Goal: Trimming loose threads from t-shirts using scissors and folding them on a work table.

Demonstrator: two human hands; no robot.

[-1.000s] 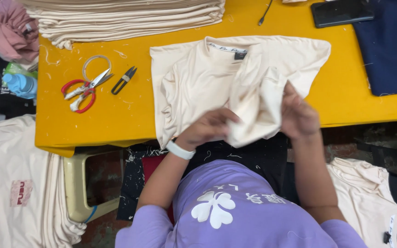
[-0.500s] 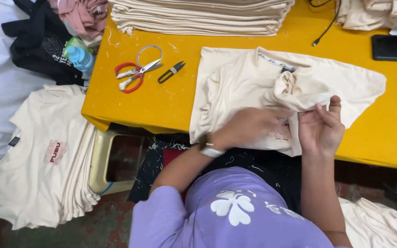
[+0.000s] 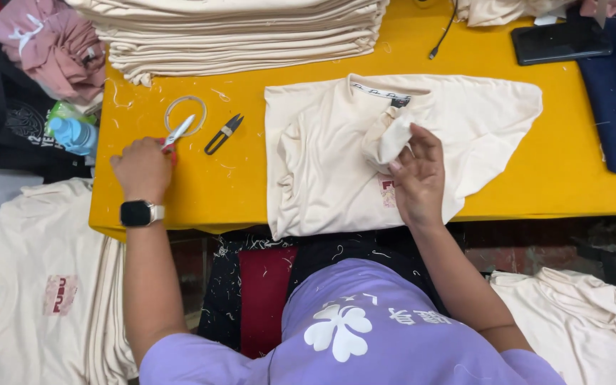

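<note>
Cream cotton is what we're pinching up with our right hand (image 3: 416,178), bunching a fold of the cream t-shirt (image 3: 336,157) off the yellow table (image 3: 557,178), probably to check it. Our left hand (image 3: 142,167) is closing around the red-handled scissors (image 3: 174,135). Just past them we're seeing black thread snips (image 3: 224,133), then the stacked cream shirts (image 3: 237,32).

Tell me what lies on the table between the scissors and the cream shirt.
In the head view, small black thread snips lie on the yellow table between the scissors and the cream shirt.
</note>
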